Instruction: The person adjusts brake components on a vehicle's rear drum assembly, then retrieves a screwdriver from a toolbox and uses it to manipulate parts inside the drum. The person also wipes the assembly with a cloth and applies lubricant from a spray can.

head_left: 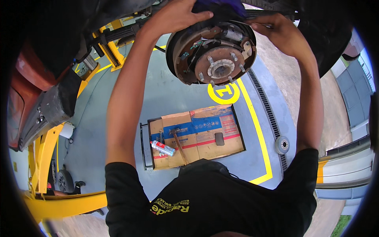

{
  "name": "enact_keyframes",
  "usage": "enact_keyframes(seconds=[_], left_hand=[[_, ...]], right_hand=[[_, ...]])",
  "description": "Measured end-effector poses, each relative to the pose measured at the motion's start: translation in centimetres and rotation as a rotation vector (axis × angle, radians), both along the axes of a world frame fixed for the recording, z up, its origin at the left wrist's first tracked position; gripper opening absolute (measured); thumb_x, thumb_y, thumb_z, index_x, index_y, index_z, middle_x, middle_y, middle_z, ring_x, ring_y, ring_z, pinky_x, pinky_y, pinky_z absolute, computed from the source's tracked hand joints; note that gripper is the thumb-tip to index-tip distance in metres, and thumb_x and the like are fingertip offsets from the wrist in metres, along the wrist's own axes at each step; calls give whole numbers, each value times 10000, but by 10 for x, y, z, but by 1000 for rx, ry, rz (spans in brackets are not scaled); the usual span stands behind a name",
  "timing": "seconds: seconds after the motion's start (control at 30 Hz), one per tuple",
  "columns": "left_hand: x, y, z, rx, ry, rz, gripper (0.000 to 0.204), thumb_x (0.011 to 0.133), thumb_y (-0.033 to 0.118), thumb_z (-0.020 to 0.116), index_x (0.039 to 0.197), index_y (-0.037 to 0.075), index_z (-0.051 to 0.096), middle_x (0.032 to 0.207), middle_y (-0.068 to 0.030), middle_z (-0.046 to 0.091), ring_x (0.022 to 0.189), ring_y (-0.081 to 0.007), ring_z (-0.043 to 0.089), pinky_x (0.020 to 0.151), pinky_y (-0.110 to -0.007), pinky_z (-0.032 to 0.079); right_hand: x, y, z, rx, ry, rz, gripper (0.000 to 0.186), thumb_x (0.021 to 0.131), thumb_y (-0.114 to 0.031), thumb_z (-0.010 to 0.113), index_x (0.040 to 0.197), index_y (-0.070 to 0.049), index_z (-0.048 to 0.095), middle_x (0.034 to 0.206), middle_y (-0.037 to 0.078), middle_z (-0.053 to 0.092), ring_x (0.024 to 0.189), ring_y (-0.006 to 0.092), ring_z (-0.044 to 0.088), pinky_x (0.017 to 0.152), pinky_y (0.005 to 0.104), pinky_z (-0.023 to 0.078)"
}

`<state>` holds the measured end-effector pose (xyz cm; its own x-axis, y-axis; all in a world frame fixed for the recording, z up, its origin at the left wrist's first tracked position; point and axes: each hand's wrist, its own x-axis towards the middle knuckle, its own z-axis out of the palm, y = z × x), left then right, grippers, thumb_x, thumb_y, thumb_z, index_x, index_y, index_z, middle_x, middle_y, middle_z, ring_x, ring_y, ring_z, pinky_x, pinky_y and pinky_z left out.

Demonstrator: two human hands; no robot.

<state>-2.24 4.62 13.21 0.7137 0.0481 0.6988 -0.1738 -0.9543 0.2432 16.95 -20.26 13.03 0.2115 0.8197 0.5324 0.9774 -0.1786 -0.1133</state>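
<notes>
Head view, top centre: left hand (173, 17) and right hand (278, 33), fingers gripping a blue cloth (219, 6), press it onto a rusty brake assembly (211, 53).

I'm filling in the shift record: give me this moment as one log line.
left hand: on blue cloth | right hand: at rim of brake drum assembly | spray can, hammer on cardboard

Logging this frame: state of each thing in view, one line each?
Left hand: raised, gripping a dark cloth.
Right hand: raised, fingers on the assembly's upper rim.
Brake assembly: drum off, rusty, springs and studs exposed.
Spray can: lying flat on cardboard.
</notes>
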Motion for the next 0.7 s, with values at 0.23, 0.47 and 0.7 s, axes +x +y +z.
enact_keyframes(seconds=[0.23,0.47,0.7], left_hand=[[24,24,19,-331,45,-210,313,966,4,708,1262,-16,607,1152,-146,719,1120,-214,680,990,-358,540],[13,30,12,-126,5,29,286,982,28,714,1246,-12,612,1176,-163,717,1125,-260,687,1004,-394,532],[-18,20,2,76,78,-36,320,869,-47,674,1171,27,599,1100,-194,694,1056,-349,692,931,-432,524]], right_hand=[[-50,-91,6,85,299,87,301,1045,-266,730,1231,-50,826,1180,177,818,1021,269,795,904,384,581],[-47,-15,-7,65,-88,47,264,1052,-268,704,1200,-101,845,1107,152,822,968,349,788,888,419,594],[-26,48,5,-9,-307,140,259,1031,-293,737,1173,-97,831,1118,144,794,1050,345,765,939,423,582]])
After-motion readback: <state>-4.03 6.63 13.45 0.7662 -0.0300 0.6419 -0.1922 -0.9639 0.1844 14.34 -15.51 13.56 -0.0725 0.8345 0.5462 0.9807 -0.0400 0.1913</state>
